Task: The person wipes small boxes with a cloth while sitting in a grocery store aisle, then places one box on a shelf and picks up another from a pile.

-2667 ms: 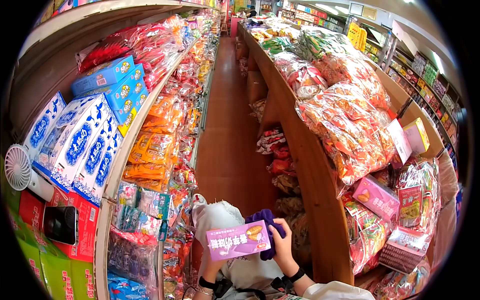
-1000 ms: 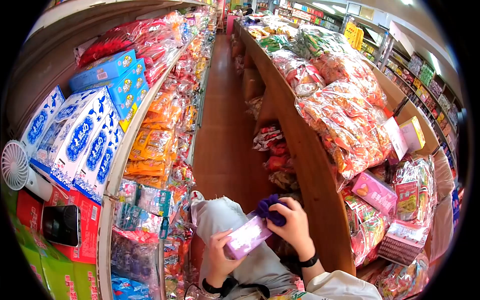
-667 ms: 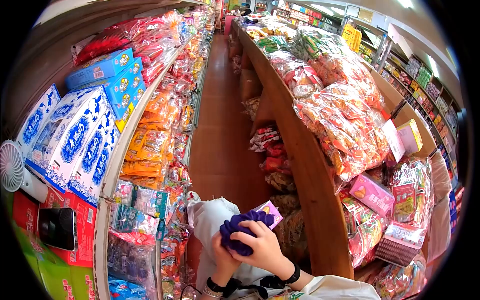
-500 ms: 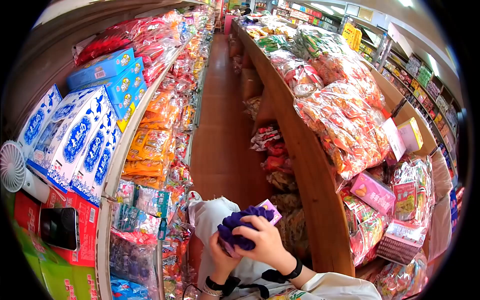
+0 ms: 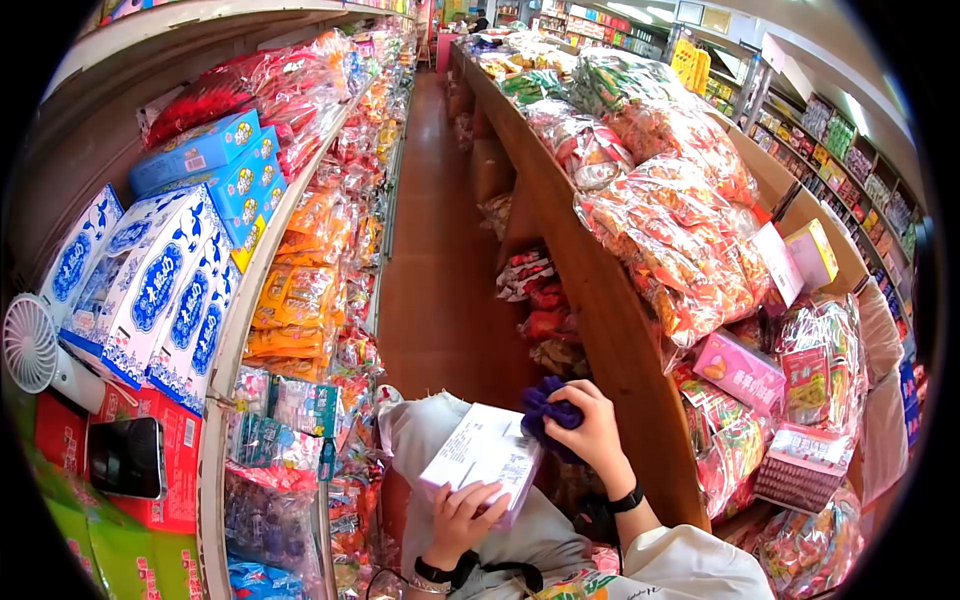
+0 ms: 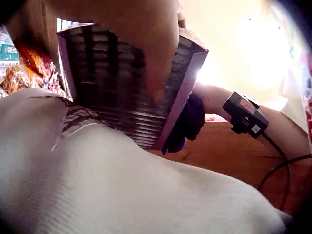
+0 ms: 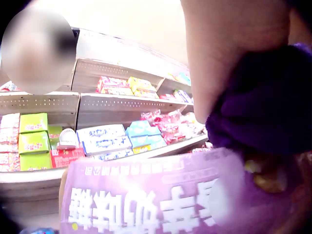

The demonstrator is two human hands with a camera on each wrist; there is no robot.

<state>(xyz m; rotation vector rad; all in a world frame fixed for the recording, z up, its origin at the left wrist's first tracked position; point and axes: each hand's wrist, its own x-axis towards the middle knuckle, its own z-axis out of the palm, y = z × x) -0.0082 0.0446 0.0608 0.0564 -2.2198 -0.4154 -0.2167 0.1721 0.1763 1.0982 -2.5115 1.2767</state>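
A purple candy carton (image 5: 484,454) is held over the person's lap, its white printed side facing up. My left hand (image 5: 465,520) grips its near end, fingers spread across the printed face. In the left wrist view a finger or thumb presses on the carton's dark side (image 6: 117,73), which has pale rows. A bunched purple cloth (image 5: 550,408) is pinched in my right hand (image 5: 592,432) right at the carton's far right corner. The right wrist view shows the carton's purple front (image 7: 146,190) with white characters, the cloth (image 7: 265,102) close above it.
On the left shelf stand blue-and-white boxes (image 5: 150,285), a small fan (image 5: 30,340) and a phone (image 5: 125,458). A wooden counter (image 5: 610,350) on the right bears bagged snacks (image 5: 670,235) and another purple box (image 5: 740,372). The aisle floor (image 5: 445,300) runs between.
The purple carton has been turned from its front to its white printed side. Half a second ago the cloth was wrapped over it under both hands; now my right hand has it at the far corner.
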